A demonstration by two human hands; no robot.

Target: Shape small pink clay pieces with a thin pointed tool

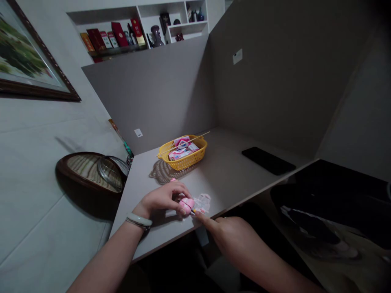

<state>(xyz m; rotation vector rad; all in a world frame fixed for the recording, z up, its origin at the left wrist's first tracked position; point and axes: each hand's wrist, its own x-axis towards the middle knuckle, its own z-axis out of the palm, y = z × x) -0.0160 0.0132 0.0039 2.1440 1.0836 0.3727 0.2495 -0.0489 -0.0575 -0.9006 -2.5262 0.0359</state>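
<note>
A pale, glossy bangle (139,220) rings the left wrist (141,210).

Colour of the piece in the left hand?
The piece is pink; the head view shows it.

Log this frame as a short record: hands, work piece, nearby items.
left hand: left hand holds pink piece
right hand: right hand holds thin tool, tip at the pink piece
pink piece: dark line across it
beside it: crumpled wrapper on table
basket: yellow basket, pink-and-white packs inside, stick across top
table, far right: flat black object
</note>
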